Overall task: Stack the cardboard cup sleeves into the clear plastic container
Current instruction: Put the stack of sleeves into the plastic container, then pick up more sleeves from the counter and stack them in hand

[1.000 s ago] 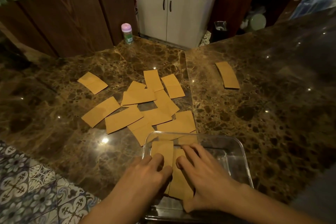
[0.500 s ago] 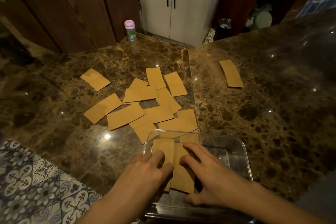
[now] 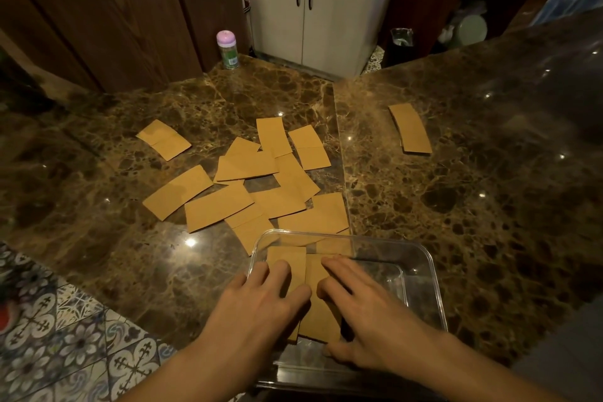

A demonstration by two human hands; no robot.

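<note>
Two sleeves [image 3: 318, 303] are lying in my clear container [image 3: 430, 274], my left hand [image 3: 261, 307] and right hand [image 3: 368, 320] pressing flat, fingers spread, gripping nothing. Beyond the container, loose sleeves [image 3: 228, 202] are crowding the marble counter [image 3: 489, 205]; farther right, one small stack [image 3: 410, 129]; farthest, a pink-capped bottle [image 3: 227, 49].

- tan-brown cardboard sleeves [image 3: 215, 211], plain, unprinted
- clear, colourless plastic container [image 3: 434, 284]
- dark brown marble counter [image 3: 456, 205], veined in gold
- blue-and-white floral floor tiles [image 3: 49, 346]
- small bottle [image 3: 227, 49], pink cap, green label
- white cabinet doors [image 3: 303, 9], black handles
- dark brown wood panelling [image 3: 114, 9]
</note>
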